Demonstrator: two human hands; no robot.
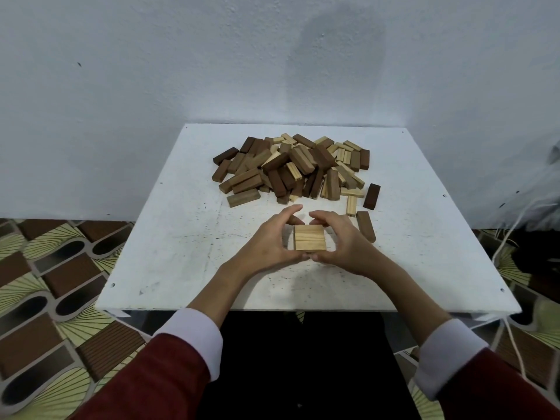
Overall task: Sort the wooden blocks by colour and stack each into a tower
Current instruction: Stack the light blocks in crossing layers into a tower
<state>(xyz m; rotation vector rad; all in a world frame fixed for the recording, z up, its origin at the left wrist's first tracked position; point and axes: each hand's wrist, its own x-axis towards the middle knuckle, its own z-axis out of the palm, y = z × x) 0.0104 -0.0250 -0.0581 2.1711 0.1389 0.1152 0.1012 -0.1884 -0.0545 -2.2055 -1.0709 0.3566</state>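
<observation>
A small stack of light wooden blocks (309, 237) stands near the middle of the white table (169, 237), its top layer a square of blocks laid side by side. My left hand (269, 241) curls round its left side and my right hand (342, 241) curls round its right side, fingertips at the far edge and thumbs at the near edge. Behind them lies a jumbled pile of blocks (291, 168) in dark brown, mid brown and light wood.
Loose blocks lie right of my hands: a mid-brown one (365, 226), a dark one (371, 196) and a light one (351, 205). A white wall rises just behind the table. Patterned floor lies on both sides, with cords (512, 234) at the right.
</observation>
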